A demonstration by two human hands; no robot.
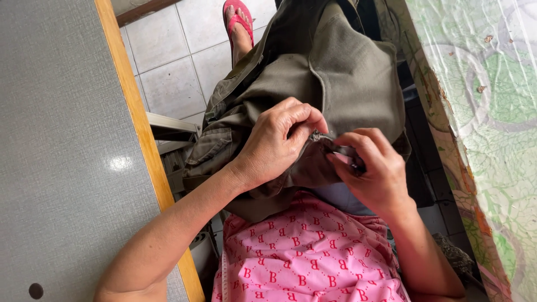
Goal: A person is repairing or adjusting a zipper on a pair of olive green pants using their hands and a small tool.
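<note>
An olive-green garment (341,67) with a flap pocket lies over my lap. My left hand (277,142) pinches a fold of its cloth near the middle. My right hand (372,165) grips a small dark tool (341,150) whose tip meets the cloth right beside my left fingers. What kind of tool it is cannot be told, as my fingers hide most of it. Under the garment is my pink patterned clothing (305,260).
A grey tabletop with a wooden edge (142,134) runs along the left. A surface with a green patterned plastic cover (492,128) stands on the right. A foot in a red sandal (239,25) rests on the tiled floor ahead.
</note>
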